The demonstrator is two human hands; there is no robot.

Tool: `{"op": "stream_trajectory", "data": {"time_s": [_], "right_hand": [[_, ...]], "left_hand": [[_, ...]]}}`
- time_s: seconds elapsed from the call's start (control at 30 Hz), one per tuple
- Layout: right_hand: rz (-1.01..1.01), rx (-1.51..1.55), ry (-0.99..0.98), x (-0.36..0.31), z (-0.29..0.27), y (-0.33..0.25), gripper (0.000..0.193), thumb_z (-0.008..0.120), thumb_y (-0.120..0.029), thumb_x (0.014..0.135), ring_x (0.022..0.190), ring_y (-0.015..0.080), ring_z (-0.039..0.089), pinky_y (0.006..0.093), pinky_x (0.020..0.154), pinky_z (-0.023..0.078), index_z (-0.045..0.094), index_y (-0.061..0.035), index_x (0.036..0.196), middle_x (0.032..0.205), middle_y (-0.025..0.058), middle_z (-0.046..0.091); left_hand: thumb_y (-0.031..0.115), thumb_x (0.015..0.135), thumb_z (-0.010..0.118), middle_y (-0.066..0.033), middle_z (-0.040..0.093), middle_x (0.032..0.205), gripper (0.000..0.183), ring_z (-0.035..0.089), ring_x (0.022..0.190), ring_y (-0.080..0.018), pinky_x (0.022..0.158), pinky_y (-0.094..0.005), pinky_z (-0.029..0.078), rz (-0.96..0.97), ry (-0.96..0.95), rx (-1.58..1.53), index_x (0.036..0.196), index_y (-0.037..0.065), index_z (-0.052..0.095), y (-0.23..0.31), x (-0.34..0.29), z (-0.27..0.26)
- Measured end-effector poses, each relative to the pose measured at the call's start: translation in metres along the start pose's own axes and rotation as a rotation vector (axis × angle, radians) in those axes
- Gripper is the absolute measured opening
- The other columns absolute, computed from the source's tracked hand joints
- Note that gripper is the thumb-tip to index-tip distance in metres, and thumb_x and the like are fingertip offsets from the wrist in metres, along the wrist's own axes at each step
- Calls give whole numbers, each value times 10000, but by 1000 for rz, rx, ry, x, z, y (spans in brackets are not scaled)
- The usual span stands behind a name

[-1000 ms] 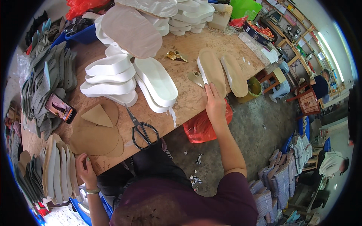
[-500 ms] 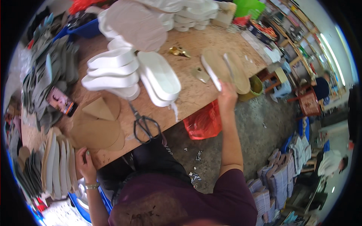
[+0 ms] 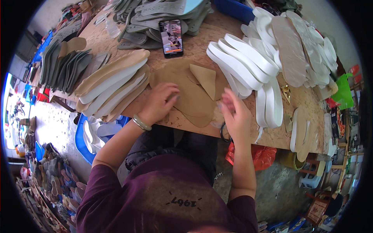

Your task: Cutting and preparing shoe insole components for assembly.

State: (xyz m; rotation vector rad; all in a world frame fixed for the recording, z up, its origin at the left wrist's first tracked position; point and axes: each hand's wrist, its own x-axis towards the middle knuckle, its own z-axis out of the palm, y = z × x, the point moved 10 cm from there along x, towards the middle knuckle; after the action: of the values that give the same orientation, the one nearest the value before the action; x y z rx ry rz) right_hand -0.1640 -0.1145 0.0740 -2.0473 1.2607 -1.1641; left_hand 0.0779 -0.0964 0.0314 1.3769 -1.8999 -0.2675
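Note:
Both my hands are over the front of the wooden table, with nothing visible in them. My left hand [image 3: 160, 101] is at the left side of flat tan sheets [image 3: 194, 105], its fingers loosely bent and the thumb apart. To their right hovers my right hand [image 3: 236, 113], fingers spread. A folded tan piece [image 3: 204, 80] lies on the sheets. Black scissors [image 3: 222, 134] show only a handle loop beside my right wrist; the rest is hidden. Left of my left hand leans a row of tan and white soles [image 3: 114, 83]. Thick white soles [image 3: 244, 62] stand beyond my right hand.
A lit phone [image 3: 171, 39] rests against grey sole pieces [image 3: 155, 17] at the back. Two tan-topped soles [image 3: 298, 130] lie at the right edge. Below the table are a blue bin [image 3: 83, 145] with white soles and a red plastic bag [image 3: 258, 157].
The view has swung left. My right hand has left the tan-topped sole at the right and come back to the middle. My left hand has moved from the table edge onto the tan sheets.

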Motion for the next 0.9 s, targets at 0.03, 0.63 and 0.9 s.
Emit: {"op": "stream_trajectory", "data": {"time_s": [0.03, 0.63, 0.9], "right_hand": [[77, 25, -30, 14, 21, 20, 440, 716, -105, 862, 844, 269, 666, 366, 741, 532, 577, -27, 1272, 1004, 135, 687], [168, 754, -202, 59, 72, -19, 336, 637, -8, 884, 906, 76, 572, 225, 798, 458, 570, -24, 1213, 1019, -1, 621], [301, 845, -721, 45, 132, -8, 346, 696, -65, 882, 868, 94, 614, 240, 728, 497, 582, -28, 1206, 997, 33, 644]], "left_hand": [[135, 864, 657, -115, 636, 1161, 185, 579, 1111, -325, 957, -428, 449, 64, -80, 8, 1026, 46, 648, 7, 1, 9], [414, 994, 554, -104, 646, 1175, 455, 609, 1084, -251, 956, -399, 464, -494, -251, -905, 1215, 22, 623, -35, -13, 40], [281, 1002, 592, -64, 638, 1238, 404, 629, 1111, -172, 969, -337, 510, -800, -3, -1713, 1324, 45, 535, -33, -44, 18]]}}
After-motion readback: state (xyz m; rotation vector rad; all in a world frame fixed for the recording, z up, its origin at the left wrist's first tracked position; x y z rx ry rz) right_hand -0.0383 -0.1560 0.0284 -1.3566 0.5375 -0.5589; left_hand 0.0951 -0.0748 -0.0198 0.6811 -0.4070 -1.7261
